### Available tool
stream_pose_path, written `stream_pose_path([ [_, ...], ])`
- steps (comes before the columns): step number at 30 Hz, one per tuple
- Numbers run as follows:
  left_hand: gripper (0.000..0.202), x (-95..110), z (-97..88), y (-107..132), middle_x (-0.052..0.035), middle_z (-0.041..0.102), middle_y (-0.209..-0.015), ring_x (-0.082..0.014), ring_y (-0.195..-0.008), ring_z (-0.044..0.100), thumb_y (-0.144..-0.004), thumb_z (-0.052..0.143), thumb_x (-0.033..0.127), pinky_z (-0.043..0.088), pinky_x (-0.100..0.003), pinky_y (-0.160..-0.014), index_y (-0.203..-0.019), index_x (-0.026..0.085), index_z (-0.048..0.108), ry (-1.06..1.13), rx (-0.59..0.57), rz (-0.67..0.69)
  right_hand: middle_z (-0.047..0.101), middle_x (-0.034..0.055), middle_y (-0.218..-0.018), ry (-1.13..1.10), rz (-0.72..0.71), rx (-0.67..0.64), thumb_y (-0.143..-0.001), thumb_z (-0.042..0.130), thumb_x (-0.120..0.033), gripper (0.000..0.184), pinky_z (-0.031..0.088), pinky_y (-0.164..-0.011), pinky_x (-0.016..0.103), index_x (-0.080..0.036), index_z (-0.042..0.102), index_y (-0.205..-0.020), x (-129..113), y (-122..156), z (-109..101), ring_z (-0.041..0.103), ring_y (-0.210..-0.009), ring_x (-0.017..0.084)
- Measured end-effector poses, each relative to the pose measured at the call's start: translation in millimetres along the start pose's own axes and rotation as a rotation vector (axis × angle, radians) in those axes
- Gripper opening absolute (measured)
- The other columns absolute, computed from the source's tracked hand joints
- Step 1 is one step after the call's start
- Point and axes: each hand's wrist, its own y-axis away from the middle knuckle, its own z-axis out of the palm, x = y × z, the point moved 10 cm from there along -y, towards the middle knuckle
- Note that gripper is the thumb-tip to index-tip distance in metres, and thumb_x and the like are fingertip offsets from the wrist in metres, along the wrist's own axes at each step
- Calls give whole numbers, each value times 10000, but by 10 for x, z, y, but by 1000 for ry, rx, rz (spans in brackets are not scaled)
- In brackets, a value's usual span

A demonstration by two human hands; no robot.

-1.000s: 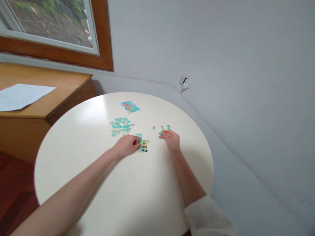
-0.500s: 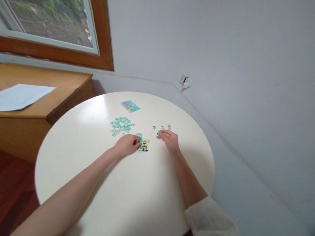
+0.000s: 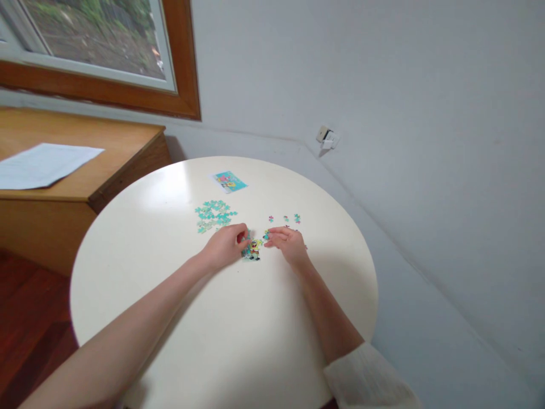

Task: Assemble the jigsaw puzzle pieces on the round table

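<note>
A partly joined jigsaw puzzle (image 3: 254, 250) with a yellow cartoon figure lies flat on the round white table (image 3: 238, 329). Curled at its left edge, my left hand (image 3: 226, 245) has its fingertips closed on the teal side pieces and covers some of them. My right hand (image 3: 289, 244) pinches a small puzzle piece (image 3: 267, 234), teal with some yellow, just right of the puzzle's upper corner. A narrow gap separates that piece from the joined part.
Loose teal pieces (image 3: 214, 216) are heaped behind my left hand. A few pieces (image 3: 297, 218) lie beyond my right hand, partly hidden by it. The picture card (image 3: 230, 182) rests farther back. A wooden cabinet (image 3: 128, 136) with paper (image 3: 51, 165) stands left, by the wall.
My right hand has moved left with its puzzle piece, closer to the joined puzzle. My left hand stays at the puzzle's left edge. The whole view has shifted slightly.
</note>
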Motion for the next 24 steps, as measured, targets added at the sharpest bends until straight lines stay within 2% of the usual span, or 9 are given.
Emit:
stream_pose_path([
  [3, 198, 59, -31, 10, -3, 595, -728, -136, -651, 510, -775, 520, 287, 370, -240, -622, -930, 184, 587, 51, 34, 42, 677, 26, -560, -19, 9, -44, -530, 715, -401, 299, 501, -537, 278, -166, 644, -701, -17, 23, 62, 652, -515, 176],
  [6, 249, 109, -33, 22, -8, 601, -743, -138, -670, 522, -781, 534, 292, 380, -241, -647, -996, 184, 597, 67, 45, 76, 657, 5, -523, -29, 18, -83, -526, 718, -402, 298, 511, -543, 288, -169, 640, -695, -25, 42, 121, 642, -497, 168],
  [16, 218, 189, -5, 38, -12, 607, -775, -133, -697, 531, -798, 541, 296, 386, -236, -654, -967, 180, 613, 80, 43, 162, 636, -15, -503, -66, 36, -132, -523, 722, -386, 280, 522, -535, 293, -176, 642, -690, -36, 78, 214, 621, -466, 154],
  [24, 200, 216, -12, 44, -14, 614, -772, -132, -685, 530, -802, 535, 291, 383, -234, -634, -937, 175, 627, 87, 55, 173, 634, -22, -513, -73, 44, -156, -517, 735, -381, 303, 511, -546, 278, -163, 633, -701, -55, 93, 249, 602, -450, 126],
])
